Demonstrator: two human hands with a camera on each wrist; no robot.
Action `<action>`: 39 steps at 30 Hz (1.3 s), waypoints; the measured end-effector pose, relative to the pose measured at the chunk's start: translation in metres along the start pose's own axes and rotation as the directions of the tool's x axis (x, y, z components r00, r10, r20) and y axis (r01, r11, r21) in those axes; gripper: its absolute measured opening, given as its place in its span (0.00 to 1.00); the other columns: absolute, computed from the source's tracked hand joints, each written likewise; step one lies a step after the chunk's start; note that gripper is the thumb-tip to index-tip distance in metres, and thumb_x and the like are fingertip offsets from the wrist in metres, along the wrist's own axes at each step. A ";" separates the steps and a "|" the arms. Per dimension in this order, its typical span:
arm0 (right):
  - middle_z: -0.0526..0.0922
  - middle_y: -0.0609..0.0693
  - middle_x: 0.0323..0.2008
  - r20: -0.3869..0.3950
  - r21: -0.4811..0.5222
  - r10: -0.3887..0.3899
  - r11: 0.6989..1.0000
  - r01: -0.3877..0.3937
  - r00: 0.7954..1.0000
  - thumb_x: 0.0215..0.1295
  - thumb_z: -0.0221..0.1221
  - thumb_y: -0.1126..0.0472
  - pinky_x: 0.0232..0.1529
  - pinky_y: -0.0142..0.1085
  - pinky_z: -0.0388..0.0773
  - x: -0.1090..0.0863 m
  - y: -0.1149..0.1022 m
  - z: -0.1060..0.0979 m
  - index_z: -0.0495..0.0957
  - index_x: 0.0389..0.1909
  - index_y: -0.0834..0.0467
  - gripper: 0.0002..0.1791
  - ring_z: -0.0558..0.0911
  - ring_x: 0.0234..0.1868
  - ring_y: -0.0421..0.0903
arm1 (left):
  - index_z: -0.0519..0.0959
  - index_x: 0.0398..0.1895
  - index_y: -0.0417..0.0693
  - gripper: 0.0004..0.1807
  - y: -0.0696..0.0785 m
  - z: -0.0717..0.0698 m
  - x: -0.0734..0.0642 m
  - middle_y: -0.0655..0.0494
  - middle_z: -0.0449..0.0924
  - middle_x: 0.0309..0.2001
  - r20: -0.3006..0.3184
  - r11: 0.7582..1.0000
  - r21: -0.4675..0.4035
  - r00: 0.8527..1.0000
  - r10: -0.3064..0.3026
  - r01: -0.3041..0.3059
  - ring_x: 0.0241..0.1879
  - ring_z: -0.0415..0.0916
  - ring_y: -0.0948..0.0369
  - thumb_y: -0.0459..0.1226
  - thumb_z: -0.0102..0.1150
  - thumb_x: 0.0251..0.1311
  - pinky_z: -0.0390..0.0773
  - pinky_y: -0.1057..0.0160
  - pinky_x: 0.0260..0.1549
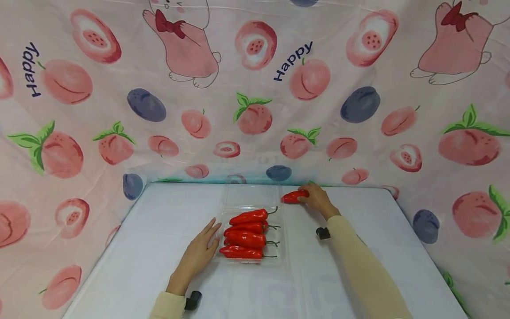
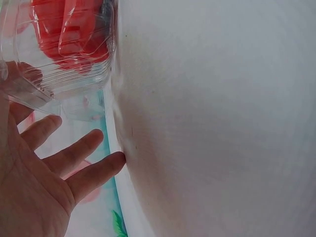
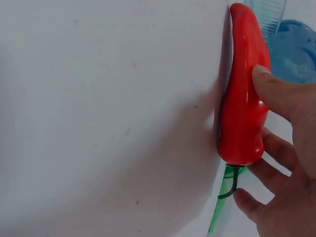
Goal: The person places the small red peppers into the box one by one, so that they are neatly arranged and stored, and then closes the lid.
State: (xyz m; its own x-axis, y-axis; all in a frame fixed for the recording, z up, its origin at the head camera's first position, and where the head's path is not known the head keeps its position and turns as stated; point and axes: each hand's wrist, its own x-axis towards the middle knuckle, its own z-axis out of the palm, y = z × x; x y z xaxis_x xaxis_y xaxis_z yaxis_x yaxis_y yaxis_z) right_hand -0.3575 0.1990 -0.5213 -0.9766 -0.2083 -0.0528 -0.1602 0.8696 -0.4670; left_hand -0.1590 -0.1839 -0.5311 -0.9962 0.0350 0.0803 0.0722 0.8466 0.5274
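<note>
Several glossy red chili peppers lie side by side in a clear plastic box, their dark green stems pointing right. At the box's left side is my left hand, fingers extended and spread, with the thumb close against the wall. Part of that thumb shows through the clear box in the left wrist view. Beyond the box's upper right, my right hand holds another red chili pepper between thumb and fingers. Its tip points left in the head view, and its curved stem hangs free near the little finger.
The box's clear lid is folded back toward the table's far edge. A white cloth covers the table. Behind stands a pink curtain printed with fruit. Each wrist carries a small black camera.
</note>
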 end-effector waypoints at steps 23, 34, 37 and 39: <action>0.76 0.60 0.60 0.002 0.042 0.069 0.997 -0.069 0.998 0.64 0.64 0.55 0.61 0.54 0.76 -0.021 0.003 0.000 0.72 0.65 0.55 0.29 0.73 0.58 0.58 | 0.67 0.72 0.59 0.28 -0.002 0.000 0.001 0.56 0.58 0.76 0.012 1.000 -0.012 1.000 0.005 -0.005 0.72 0.63 0.49 0.46 0.53 0.68 0.71 0.40 0.63; 0.77 0.58 0.60 -0.041 0.034 0.033 0.999 -0.032 0.999 0.64 0.64 0.52 0.61 0.53 0.77 -0.031 0.002 -0.004 0.72 0.65 0.54 0.29 0.74 0.56 0.56 | 0.66 0.72 0.58 0.29 -0.004 0.001 0.002 0.56 0.57 0.77 0.021 1.000 -0.016 1.000 0.004 -0.004 0.73 0.62 0.49 0.47 0.53 0.69 0.70 0.40 0.64; 0.77 0.58 0.59 -0.059 0.029 0.022 0.999 -0.020 0.998 0.64 0.64 0.52 0.60 0.53 0.77 -0.033 0.002 -0.005 0.72 0.65 0.53 0.29 0.74 0.56 0.56 | 0.66 0.72 0.58 0.29 -0.004 0.002 0.002 0.57 0.57 0.77 0.017 1.000 -0.019 1.000 0.010 -0.010 0.73 0.62 0.49 0.47 0.53 0.69 0.70 0.40 0.64; 0.77 0.58 0.60 -0.068 0.026 0.018 1.000 -0.017 0.998 0.64 0.64 0.52 0.60 0.53 0.77 -0.037 0.001 -0.006 0.72 0.65 0.53 0.29 0.74 0.56 0.56 | 0.66 0.72 0.57 0.28 -0.004 0.002 0.002 0.56 0.57 0.77 0.016 1.000 -0.024 1.000 0.017 -0.016 0.72 0.63 0.49 0.47 0.53 0.69 0.70 0.41 0.64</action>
State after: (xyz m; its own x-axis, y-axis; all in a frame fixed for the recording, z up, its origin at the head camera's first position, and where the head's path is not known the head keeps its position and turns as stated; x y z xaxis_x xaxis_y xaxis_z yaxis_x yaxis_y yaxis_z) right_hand -0.3226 0.2100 -0.5145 -0.9869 -0.1615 -0.0016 -0.1401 0.8611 -0.4888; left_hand -0.1612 -0.1862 -0.5343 -0.9955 0.0573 0.0757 0.0895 0.8330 0.5460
